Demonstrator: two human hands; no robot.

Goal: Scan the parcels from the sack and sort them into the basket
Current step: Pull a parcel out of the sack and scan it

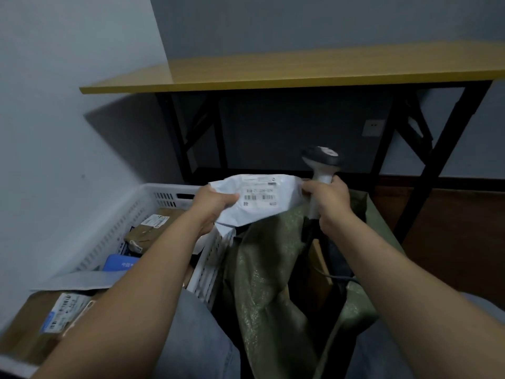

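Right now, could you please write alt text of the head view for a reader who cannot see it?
A person's left hand grips a white parcel, label showing, above a green sack, while the right hand holds a barcode scanner beside it. A white basket of parcels stands to the left, a yellow-topped table behind.

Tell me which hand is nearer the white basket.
Left. The left hand, gripping the parcel, is over the right rim of the basket. The right hand, holding the scanner and the parcel's other edge, is above the sack, beside the basket.
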